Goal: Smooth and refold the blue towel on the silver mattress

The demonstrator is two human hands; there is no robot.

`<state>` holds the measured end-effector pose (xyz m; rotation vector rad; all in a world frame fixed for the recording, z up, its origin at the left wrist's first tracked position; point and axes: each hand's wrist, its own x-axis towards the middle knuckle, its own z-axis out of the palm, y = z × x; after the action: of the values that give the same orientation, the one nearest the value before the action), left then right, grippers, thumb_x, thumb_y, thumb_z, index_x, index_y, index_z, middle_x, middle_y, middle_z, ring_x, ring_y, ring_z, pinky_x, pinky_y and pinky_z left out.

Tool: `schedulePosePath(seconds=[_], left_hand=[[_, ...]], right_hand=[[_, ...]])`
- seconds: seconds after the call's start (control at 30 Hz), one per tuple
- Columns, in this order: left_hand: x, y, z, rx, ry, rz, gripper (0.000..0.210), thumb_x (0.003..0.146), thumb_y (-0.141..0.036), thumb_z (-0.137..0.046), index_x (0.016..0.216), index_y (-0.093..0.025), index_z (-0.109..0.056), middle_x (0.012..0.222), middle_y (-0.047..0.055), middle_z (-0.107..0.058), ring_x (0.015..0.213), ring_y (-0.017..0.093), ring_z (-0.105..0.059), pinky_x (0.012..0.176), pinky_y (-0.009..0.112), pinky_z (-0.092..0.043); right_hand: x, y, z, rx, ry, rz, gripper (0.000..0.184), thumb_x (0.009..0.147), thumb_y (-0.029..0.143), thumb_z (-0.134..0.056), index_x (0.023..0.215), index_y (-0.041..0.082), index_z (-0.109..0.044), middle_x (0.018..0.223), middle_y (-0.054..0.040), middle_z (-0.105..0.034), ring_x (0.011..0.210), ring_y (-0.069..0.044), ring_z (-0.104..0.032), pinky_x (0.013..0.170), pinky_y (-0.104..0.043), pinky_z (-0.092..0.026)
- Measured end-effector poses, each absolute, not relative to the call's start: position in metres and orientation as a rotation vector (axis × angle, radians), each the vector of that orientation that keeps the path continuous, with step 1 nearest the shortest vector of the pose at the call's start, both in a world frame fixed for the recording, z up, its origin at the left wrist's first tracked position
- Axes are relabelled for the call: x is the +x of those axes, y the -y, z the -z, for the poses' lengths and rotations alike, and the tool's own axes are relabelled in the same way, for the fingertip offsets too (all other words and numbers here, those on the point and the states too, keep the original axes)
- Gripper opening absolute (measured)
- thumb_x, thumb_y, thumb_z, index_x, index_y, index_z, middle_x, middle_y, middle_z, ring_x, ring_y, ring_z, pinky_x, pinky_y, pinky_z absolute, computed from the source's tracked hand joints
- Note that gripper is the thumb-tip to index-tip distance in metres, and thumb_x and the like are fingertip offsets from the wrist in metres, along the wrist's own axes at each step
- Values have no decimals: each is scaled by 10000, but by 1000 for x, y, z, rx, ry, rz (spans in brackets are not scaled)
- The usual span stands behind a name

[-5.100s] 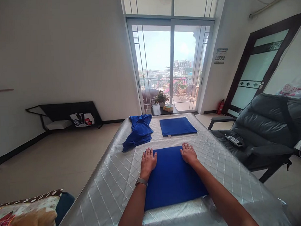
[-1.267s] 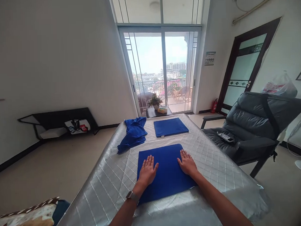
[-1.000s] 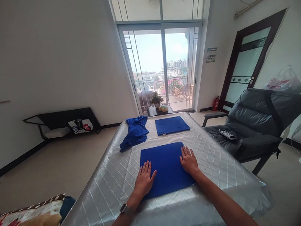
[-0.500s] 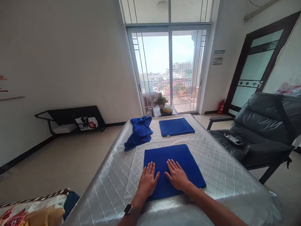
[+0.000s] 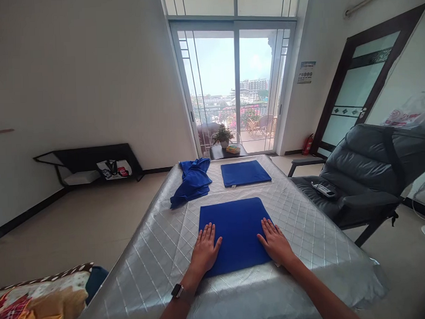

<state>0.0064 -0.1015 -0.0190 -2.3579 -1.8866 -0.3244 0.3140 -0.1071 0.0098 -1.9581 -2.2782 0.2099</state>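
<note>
A folded blue cloth (image 5: 236, 233) lies flat on the silver quilted cover (image 5: 156, 254) of the table in front of me. My left hand (image 5: 205, 248) rests palm down on its left edge, fingers stretched out. Over the right edge lies my right hand (image 5: 276, 243), flat with the fingers extended. Farther back is a second folded blue cloth (image 5: 246, 172), with a small white tag at its near edge. To its left sits a crumpled blue cloth (image 5: 194, 181). A watch (image 5: 177, 290) is on my left wrist.
A grey recliner (image 5: 359, 173) with a white handset (image 5: 323, 189) on its seat stands at the right. Beyond the table are a potted plant (image 5: 223, 137) on a chair and a glass sliding door. Patterned bedding (image 5: 46, 300) lies at the lower left.
My right hand has slid right across the cloth, from near its middle to its right edge. My left hand stays at the left edge. The view has shifted slightly.
</note>
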Motion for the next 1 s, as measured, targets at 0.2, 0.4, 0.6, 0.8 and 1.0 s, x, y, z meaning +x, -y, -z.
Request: schedulePosePath(seconds=[0.2, 0.4, 0.6, 0.8, 1.0], left_hand=[[6, 104, 18, -2356, 1875, 314, 648, 1033, -499, -220, 1560, -129, -295, 1610, 113, -311, 1498, 248, -262, 1225, 467, -246], [5, 105, 16, -2357, 1903, 301, 664, 1032, -520, -234, 1554, -115, -304, 1609, 120, -311, 1496, 251, -270, 1227, 464, -245], [5, 104, 14, -2373, 1902, 273, 683, 1029, -534, -217, 1549, -101, -311, 1612, 119, -292, 1498, 249, -261, 1229, 455, -242], [5, 103, 19, -2358, 1889, 304, 636, 1032, -495, -244, 1552, -137, -320, 1604, 114, -322, 1494, 255, -272, 1221, 469, -262], [3, 101, 25, -2349, 1858, 360, 621, 1034, -481, -248, 1568, -166, -277, 1599, 113, -341, 1487, 269, -291, 1207, 506, -284]], right_hand=[[316, 110, -14, -1992, 2273, -229, 701, 1026, 532, -168, 1592, 120, -181, 1653, -64, -150, 1530, -192, -103, 1242, -423, -97], [314, 107, -26, -2082, 2327, -213, 653, 1025, 459, -223, 1576, 111, -263, 1640, -91, -211, 1522, -232, -157, 1234, -458, -106], [287, 92, -42, -1933, 2418, -162, 596, 992, 335, -285, 1531, 103, -389, 1591, -125, -335, 1493, -269, -261, 1221, -481, -143], [225, 84, -41, -1513, 2563, -300, 655, 1025, 484, -229, 1557, 115, -329, 1612, -91, -300, 1504, -225, -231, 1225, -420, -193], [213, 94, -19, -1475, 2528, -262, 689, 1033, 545, -168, 1584, 139, -247, 1640, -76, -204, 1523, -206, -148, 1243, -417, -129]])
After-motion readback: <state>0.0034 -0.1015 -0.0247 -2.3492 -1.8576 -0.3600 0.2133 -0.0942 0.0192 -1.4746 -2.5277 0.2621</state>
